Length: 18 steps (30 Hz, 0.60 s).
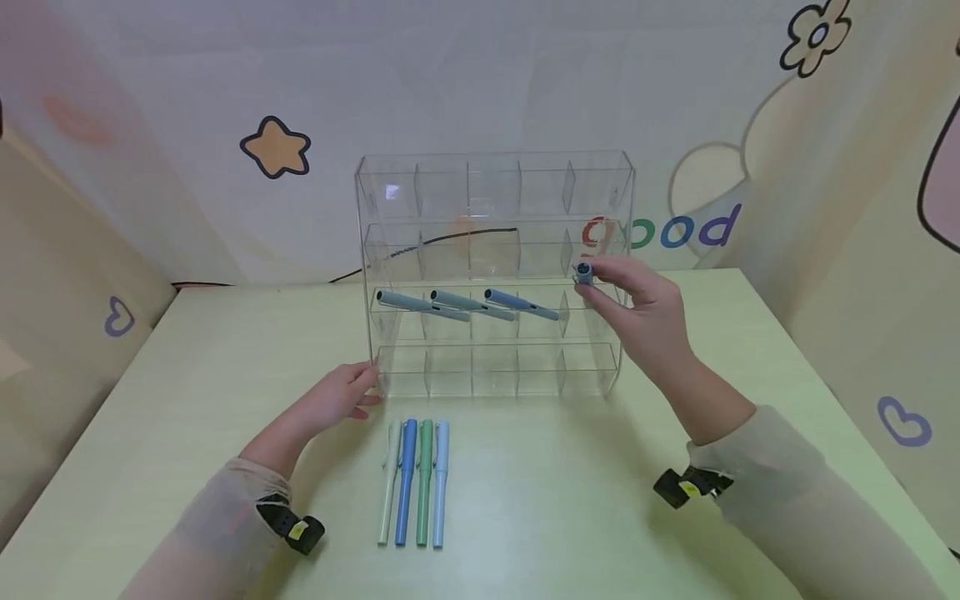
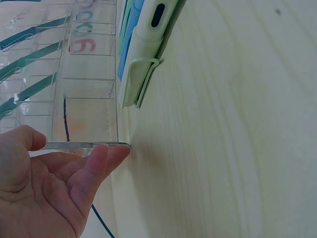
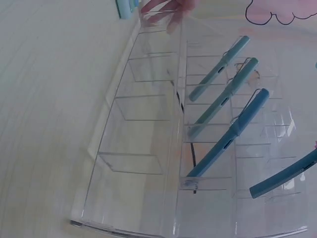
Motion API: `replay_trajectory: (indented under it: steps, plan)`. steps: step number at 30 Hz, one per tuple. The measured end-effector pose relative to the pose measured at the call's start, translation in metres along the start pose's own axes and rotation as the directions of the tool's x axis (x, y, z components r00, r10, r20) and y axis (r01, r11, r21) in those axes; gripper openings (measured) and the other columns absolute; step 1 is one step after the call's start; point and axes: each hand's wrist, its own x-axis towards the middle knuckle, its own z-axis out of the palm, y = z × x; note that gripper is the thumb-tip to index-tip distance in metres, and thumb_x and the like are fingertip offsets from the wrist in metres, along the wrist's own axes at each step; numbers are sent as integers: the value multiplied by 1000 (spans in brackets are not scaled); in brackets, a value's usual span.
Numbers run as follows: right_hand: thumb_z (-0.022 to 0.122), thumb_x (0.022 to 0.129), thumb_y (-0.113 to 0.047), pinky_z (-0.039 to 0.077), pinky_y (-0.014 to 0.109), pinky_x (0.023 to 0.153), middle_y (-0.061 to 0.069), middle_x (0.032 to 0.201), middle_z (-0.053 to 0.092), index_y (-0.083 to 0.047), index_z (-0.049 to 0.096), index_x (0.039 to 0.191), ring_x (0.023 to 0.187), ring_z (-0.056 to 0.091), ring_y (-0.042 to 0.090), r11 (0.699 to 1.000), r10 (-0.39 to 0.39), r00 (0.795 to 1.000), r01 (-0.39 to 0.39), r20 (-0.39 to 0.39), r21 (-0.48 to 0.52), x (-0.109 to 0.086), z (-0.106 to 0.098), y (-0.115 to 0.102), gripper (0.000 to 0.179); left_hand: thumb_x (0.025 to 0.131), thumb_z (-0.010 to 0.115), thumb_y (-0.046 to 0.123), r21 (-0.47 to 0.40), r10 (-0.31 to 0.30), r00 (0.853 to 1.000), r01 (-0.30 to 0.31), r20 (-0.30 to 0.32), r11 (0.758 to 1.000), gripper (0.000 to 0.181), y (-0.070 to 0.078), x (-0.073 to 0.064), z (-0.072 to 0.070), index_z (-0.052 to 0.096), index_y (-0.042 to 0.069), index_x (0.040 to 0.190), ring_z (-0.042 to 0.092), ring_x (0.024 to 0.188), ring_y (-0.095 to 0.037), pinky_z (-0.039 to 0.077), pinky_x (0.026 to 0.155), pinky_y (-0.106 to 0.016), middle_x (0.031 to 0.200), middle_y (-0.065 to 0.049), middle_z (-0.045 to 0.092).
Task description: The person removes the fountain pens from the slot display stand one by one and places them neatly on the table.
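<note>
A clear acrylic rack with tiered compartments stands on the table. My left hand grips its lower left side edge, thumb and fingers on opposite faces of the panel in the left wrist view. At the rack's right end, my right hand pinches a blue capped pen between thumb and fingers, its end towards the head camera. That pen slants in from the right edge of the right wrist view; the fingers on it are hidden there. Three pens, two teal and one blue, lean side by side in one tier.
Before the rack, several capped pens lie in a row on the table: pale green, dark blue, green and light blue. A printed cloth hangs behind.
</note>
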Motion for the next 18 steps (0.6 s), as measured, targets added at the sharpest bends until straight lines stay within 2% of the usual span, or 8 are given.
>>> replay_trajectory:
  steps: [3, 8, 10, 13, 18]
  plan:
    - [63, 74, 23, 48, 25, 89, -5, 99, 67, 12, 64, 103, 93, 63, 12, 998, 3, 1000, -2, -20, 67, -2, -1, -8, 31, 103, 26, 26, 0, 1, 1000, -1, 3, 1000, 52, 1, -1, 0, 28, -12, 139, 48, 119, -41, 51, 84, -43, 142, -31, 30]
    - [63, 77, 18, 49, 22, 86, -5, 96, 67, 12, 63, 104, 91, 64, 12, 979, 140, 990, -135, -23, 155, -14, 4, -18, 27, 103, 26, 24, -1, -17, 1000, 17, 1, 1000, 51, 0, 0, 0, 26, -12, 140, 48, 118, -40, 52, 83, -42, 142, -30, 31]
    - [64, 79, 14, 48, 22, 86, -6, 96, 66, 12, 62, 105, 91, 64, 12, 965, 210, 978, -206, -8, 164, -20, 7, -19, 26, 103, 27, 24, -3, -19, 1000, 19, 1, 1000, 51, 0, 1, 0, 26, -12, 140, 48, 118, -40, 52, 83, -42, 142, -30, 31]
    - [65, 81, 9, 48, 22, 88, -9, 94, 66, 11, 61, 106, 91, 63, 10, 948, 291, 956, -293, 30, 123, -30, 11, -18, 26, 103, 27, 24, -10, -16, 1000, 16, 4, 1000, 52, 0, 1, 0, 26, -12, 140, 48, 118, -41, 52, 83, -42, 142, -31, 30]
    - [67, 82, 3, 48, 24, 88, -9, 95, 66, 7, 62, 109, 91, 63, 9, 916, 381, 920, -389, 91, 100, -43, 17, -14, 28, 103, 27, 24, -7, -12, 1000, 12, 2, 1000, 52, 0, 1, 1, 23, -12, 141, 48, 118, -40, 52, 83, -42, 142, -31, 31]
